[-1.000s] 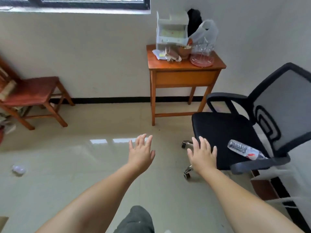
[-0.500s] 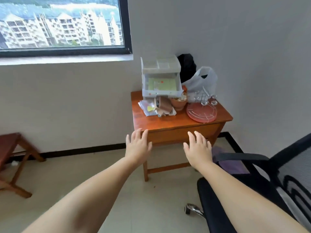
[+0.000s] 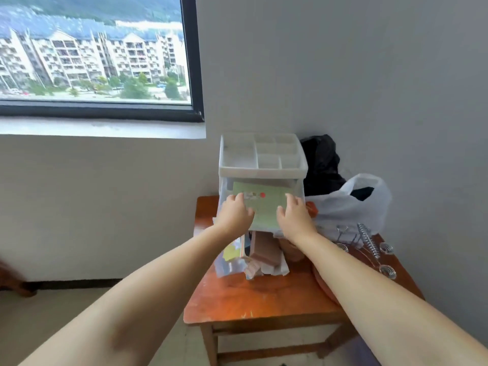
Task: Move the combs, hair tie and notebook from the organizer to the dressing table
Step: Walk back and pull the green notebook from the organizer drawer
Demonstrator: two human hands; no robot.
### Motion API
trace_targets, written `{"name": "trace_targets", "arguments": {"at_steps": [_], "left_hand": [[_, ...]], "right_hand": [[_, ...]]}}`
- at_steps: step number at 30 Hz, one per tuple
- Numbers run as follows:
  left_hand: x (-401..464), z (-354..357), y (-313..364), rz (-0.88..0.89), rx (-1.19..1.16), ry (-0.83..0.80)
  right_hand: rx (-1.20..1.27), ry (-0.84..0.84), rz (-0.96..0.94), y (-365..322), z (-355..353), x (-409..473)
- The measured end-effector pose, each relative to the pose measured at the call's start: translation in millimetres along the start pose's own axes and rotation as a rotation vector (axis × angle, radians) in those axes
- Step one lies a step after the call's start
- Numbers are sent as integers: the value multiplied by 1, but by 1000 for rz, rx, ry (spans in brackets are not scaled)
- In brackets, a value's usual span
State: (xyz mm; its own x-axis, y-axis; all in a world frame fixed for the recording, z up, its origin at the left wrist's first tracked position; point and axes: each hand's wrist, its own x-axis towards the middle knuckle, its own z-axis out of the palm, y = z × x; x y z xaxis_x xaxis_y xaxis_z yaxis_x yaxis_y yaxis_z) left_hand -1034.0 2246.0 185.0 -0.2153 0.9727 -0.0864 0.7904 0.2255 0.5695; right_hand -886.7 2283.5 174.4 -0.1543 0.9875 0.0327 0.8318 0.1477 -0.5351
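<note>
We can read no text anywhere. Between our left hand (image 3: 235,213) and right hand (image 3: 292,214), the green notebook (image 3: 264,204) carries a small printed design with a red dot, too blurred to read.

Single head-worn, wide-angle view, looking forward and slightly down from standing height toward a room corner. Close to a small wooden table (image 3: 264,299), filling the lower centre and cut off below at the legs. Both bare forearms entering from the bottom corners and converging mid-frame, left hand (image 3: 235,213) and right hand (image 3: 294,216) reaching the white organizer (image 3: 262,157) near the centre. Window (image 3: 92,48) in the upper left, seen from just inside, with apartment blocks far beyond. Plain wall across the right half. Straight lines bowing toward the edges from lens distortion. No second view, so no overlap.
</note>
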Motion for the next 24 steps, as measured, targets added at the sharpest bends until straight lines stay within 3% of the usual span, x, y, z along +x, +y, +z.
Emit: {"name": "trace_targets", "arguments": {"at_steps": [4, 7, 10, 16, 20, 24], "left_hand": [[35, 5, 11, -272, -137, -127], [46, 13, 15, -374, -147, -176], [48, 17, 23, -394, -125, -158], [46, 1, 14, -445, -377, -50], [41, -9, 11, -367, -704, -25], [38, -22, 0, -446, -997, -86]], "right_hand": [[-44, -217, 315, -14, 6, 43], [-54, -317, 397, -21, 13, 57], [26, -295, 434, -21, 14, 62], [123, -216, 378, -16, 2, 61], [129, -205, 397, -16, -4, 63], [129, -147, 364, -13, -9, 68]]}}
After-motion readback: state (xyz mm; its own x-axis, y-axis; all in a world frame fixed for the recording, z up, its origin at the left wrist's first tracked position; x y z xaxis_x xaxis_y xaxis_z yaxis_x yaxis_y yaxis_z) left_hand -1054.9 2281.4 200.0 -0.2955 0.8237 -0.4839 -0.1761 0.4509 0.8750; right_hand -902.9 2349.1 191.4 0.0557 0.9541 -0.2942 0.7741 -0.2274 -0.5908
